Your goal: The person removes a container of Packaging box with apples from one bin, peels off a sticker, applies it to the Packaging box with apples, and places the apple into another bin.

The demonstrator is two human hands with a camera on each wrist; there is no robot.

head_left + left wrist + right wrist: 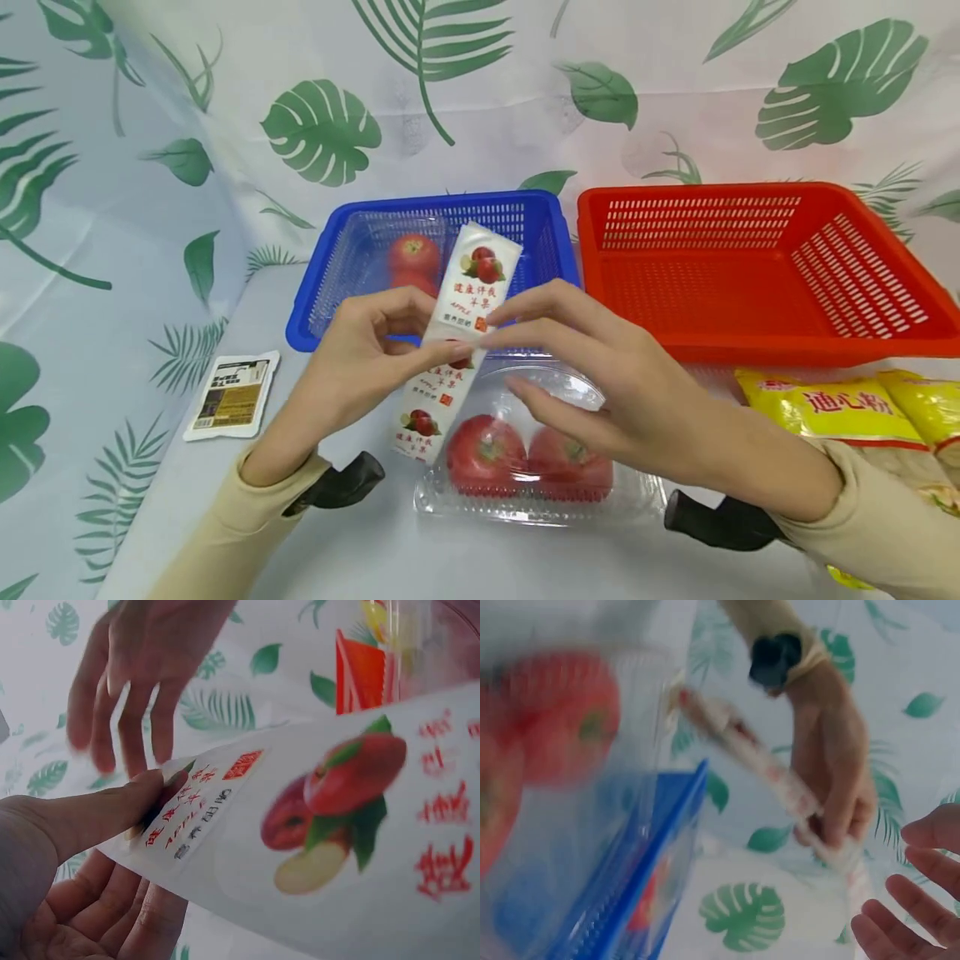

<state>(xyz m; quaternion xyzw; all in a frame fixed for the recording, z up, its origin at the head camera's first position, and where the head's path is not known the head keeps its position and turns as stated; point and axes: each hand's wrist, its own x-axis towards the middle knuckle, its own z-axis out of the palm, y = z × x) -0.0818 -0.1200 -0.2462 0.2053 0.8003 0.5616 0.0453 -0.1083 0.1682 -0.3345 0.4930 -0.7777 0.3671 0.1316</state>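
My left hand [352, 354] pinches a long white strip of apple stickers [476, 287] between thumb and fingers. Printed apples and red lettering repeat along it, and it slants over the table. Close to the strip's right edge is my right hand [615, 379], its fingers spread and loosely bent, with nothing held in them. In the left wrist view the thumb presses on the strip's printed face [337, 795]. Below both hands sits a clear plastic clamshell box [540, 510] with two red apples [487, 454] showing inside.
A blue basket [330, 242] behind the hands holds another clear box with red apples [414, 254]. To its right stands a red basket [697, 275]. Yellow food bags [855, 408] lie at the right, and a small white-edged packet [232, 396] lies at the left.
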